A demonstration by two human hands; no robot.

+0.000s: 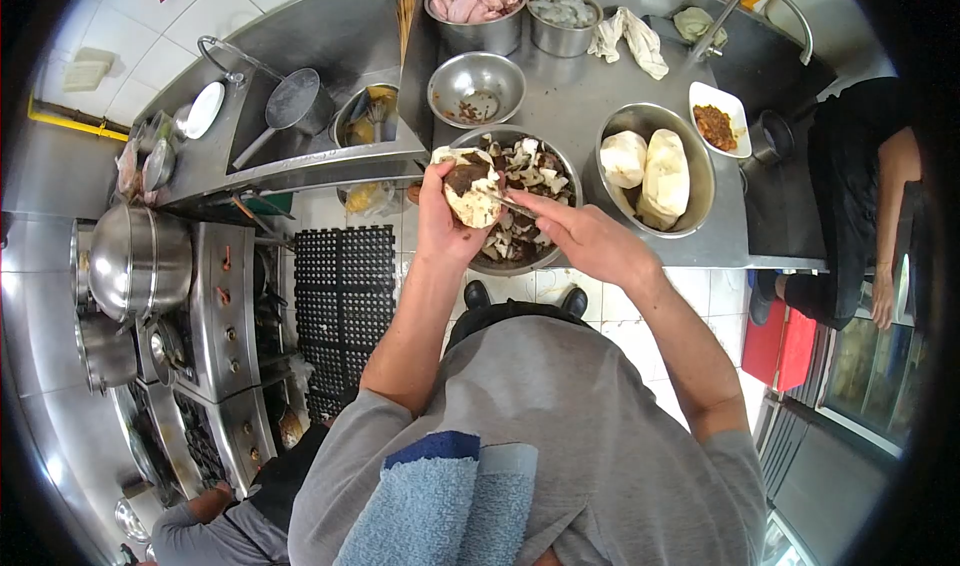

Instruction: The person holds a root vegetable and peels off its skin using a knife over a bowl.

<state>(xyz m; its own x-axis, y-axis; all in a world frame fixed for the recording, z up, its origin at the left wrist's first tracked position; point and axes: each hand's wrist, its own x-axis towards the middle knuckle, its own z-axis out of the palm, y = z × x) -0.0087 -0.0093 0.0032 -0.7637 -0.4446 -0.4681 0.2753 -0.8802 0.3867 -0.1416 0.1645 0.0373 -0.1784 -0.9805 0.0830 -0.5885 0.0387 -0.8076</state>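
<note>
My left hand (437,216) is closed around a large root vegetable (466,198), pale where peeled, with patches of brown skin remaining. In my right hand (600,244) is a small knife (514,204), its blade against the right side of the root; the fingers partly hide the handle. Both hands are over a steel bowl of peelings (530,236), which holds brown and whitish scraps. Just right of it stands another steel bowl (697,216) containing peeled pale-yellow roots (662,181).
Behind are a steel bowl with brown bits (440,94), a pot of pink raw meat (470,38), a pot of greyish pieces (565,41) and a cloth (640,44). One person (850,176) stands at right, another (230,526) at lower left by the stove (225,316).
</note>
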